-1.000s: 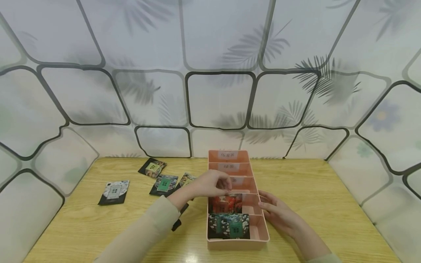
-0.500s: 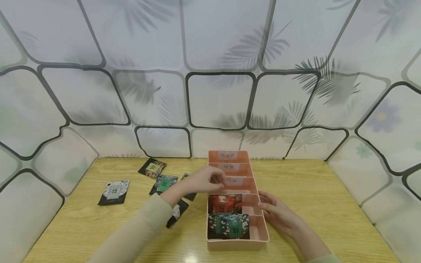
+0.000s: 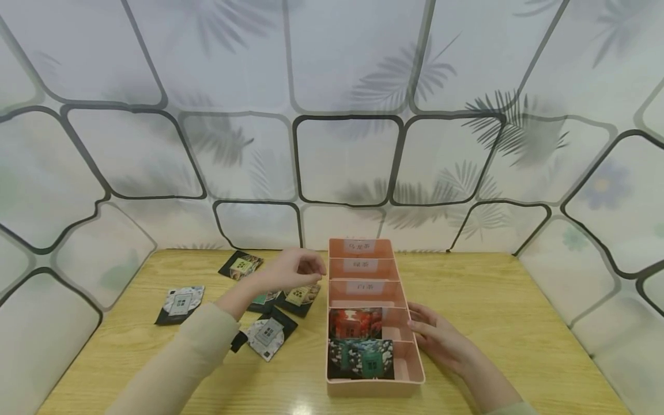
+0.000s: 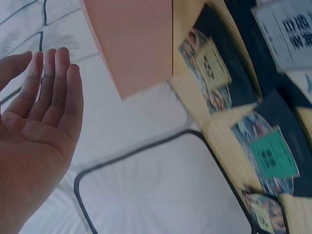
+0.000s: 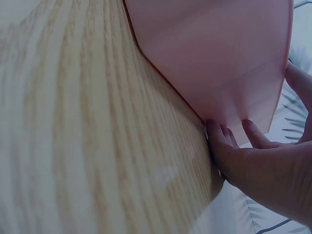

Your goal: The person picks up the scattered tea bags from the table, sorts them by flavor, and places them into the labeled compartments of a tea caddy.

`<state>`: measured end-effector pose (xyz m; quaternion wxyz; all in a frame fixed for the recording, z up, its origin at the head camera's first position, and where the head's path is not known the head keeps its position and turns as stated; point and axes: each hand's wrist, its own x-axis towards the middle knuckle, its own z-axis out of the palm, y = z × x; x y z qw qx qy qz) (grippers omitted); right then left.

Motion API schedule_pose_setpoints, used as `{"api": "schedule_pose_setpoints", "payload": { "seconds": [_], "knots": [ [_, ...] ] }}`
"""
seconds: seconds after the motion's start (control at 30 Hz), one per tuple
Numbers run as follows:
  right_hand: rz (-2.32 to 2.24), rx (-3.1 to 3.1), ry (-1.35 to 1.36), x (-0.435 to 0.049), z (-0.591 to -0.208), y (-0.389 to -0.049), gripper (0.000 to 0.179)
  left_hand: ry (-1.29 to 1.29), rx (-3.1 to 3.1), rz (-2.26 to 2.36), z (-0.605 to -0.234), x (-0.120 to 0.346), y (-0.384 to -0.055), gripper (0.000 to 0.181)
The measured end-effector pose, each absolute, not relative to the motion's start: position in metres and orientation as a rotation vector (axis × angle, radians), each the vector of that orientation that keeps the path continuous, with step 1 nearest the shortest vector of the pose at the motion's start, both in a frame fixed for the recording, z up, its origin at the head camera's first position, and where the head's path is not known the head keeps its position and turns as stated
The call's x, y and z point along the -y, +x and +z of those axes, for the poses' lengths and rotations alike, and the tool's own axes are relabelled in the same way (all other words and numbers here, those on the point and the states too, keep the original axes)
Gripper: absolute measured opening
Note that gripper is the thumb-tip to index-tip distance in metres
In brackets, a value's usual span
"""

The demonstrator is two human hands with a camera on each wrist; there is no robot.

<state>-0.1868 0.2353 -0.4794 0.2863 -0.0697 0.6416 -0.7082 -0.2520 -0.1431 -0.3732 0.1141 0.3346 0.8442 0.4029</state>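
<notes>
My left hand (image 3: 290,271) hovers over the loose tea sachets just left of the pink divided box (image 3: 376,389). Its fingers are loosely bent in the head view, and nothing is in the palm in the left wrist view. Beneath and around it lie a yellow-label sachet (image 3: 298,297), a green-label sachet (image 3: 259,301) partly hidden by the arm, and a white-patterned sachet (image 3: 270,334). My right hand (image 3: 441,340) rests against the box's right wall, its fingertips touching the pink side in the right wrist view. Red sachets (image 3: 355,323) and green-label sachets (image 3: 363,358) lie in the two front compartments.
Farther left lie a grey-label sachet (image 3: 181,304) and another yellow-label sachet (image 3: 241,265). The three back compartments carry paper labels (image 3: 361,265) with Chinese characters. A patterned curtain (image 3: 347,161) stands behind the wooden table (image 3: 482,294).
My left hand has moved left from over the box's third compartment to above the loose sachets, uncovering that compartment's label. The right hand and the box have stayed put.
</notes>
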Motion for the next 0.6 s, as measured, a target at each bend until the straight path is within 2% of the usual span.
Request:
{"api": "schedule_pose_setpoints", "payload": {
  "seconds": [0.3, 0.6],
  "knots": [
    [-1.894, -1.714, -0.185, -0.235, -0.479, -0.187, 0.086, 0.881, -2.538, 1.218, -0.368, 0.182, -0.248, 0.008],
    [-1.880, -1.728, -0.183, -0.235, -0.479, -0.186, 0.085, 0.768, -2.605, 1.293, -0.368, 0.222, -0.242, 0.012]
  ]
}}
